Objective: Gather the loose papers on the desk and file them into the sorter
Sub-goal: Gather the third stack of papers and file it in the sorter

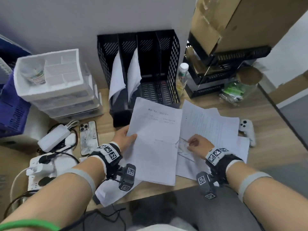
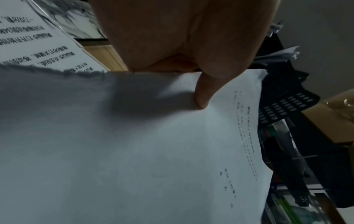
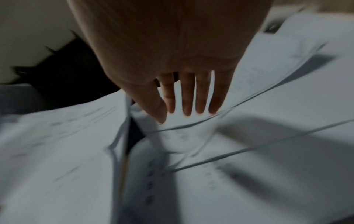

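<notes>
From the right wrist camera I see my right hand [image 3: 172,63] reaching down from twelve o'clock, its fingers [image 3: 187,100] straight and slightly spread, the tips meeting the lifted edge of a loose sheet [image 3: 277,97] that runs from centre out toward three o'clock. The thumb [image 3: 151,103] points down toward the same edge. Whether the grip has actually closed on that sheet I cannot tell; the picture is blurred. Below, toward five o'clock, lies another printed sheet [image 3: 249,189] crossed by a hand-shaped shadow. At eight o'clock sits a stack of papers [image 3: 57,151], its edge standing up near centre. A dark shape [image 3: 63,68] shows at ten o'clock.
</notes>
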Tool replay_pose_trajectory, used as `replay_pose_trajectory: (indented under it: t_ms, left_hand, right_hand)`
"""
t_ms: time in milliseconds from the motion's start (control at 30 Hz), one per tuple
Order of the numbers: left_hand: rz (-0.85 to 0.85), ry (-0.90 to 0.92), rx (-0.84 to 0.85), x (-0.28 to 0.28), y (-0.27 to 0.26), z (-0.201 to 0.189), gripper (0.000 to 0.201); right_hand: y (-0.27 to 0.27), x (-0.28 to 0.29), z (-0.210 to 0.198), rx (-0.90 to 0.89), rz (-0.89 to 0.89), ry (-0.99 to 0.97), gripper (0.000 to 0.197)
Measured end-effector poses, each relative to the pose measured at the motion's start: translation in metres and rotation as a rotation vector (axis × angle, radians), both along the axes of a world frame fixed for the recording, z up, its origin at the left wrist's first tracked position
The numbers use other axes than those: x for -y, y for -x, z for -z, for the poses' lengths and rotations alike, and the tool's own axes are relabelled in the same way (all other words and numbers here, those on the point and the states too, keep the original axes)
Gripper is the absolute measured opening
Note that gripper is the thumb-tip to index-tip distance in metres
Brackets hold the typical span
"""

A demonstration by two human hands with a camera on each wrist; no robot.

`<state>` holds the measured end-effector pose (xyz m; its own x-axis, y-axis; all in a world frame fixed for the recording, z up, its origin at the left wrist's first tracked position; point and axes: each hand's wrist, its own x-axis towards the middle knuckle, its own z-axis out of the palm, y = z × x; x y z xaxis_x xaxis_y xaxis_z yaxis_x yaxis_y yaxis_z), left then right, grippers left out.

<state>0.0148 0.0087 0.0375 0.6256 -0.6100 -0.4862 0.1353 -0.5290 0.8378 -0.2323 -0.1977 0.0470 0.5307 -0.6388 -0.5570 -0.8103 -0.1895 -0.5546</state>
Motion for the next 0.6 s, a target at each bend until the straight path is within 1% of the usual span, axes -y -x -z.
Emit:
replay_pose_trajectory:
  t_ms: [67,133,200,267,300,333,400,500,567,600]
  left_hand:
    - [-0.023,-0.046,0.006,0.005,0.003,0.005,0.023]
    - [-0.039,-0.092,0.008,0.011,0.008,0.014,0.020]
    - [-0.048,-0.142,0.023,0.015,0.011,0.021,0.018]
    - [-0.060,-0.182,0.042,0.017,0.012,0.029,0.019]
    - [-0.067,-0.202,0.059,0.017,0.012,0.031,0.020]
    - [-0.067,-0.219,0.084,0.018,0.012,0.031,0.023]
    - [-0.075,-0.242,0.122,0.018,0.012,0.028,0.027]
    - [-0.094,-0.251,0.129,0.015,0.011,0.023,0.028]
    - [-0.114,-0.249,0.131,0.011,0.010,0.021,0.028]
    - [-0.125,-0.241,0.123,0.010,0.010,0.020,0.028]
  right_hand:
    - [0.026,0.015,0.012,-0.193,-0.002,0.130,0.043]
    - [0.049,0.029,0.024,-0.355,-0.060,0.197,0.067]
    - [0.062,0.039,0.038,-0.443,-0.170,0.226,0.089]
    - [0.067,0.043,0.053,-0.501,-0.232,0.194,0.105]
    - [0.067,0.041,0.056,-0.523,-0.240,0.177,0.107]
    - [0.067,0.040,0.059,-0.543,-0.250,0.190,0.105]
    - [0.066,0.039,0.061,-0.587,-0.269,0.268,0.096]
    - [0.061,0.045,0.057,-0.612,-0.309,0.383,0.090]
    - [0.058,0.054,0.058,-0.609,-0.329,0.406,0.091]
    - [0.056,0.058,0.060,-0.600,-0.320,0.382,0.095]
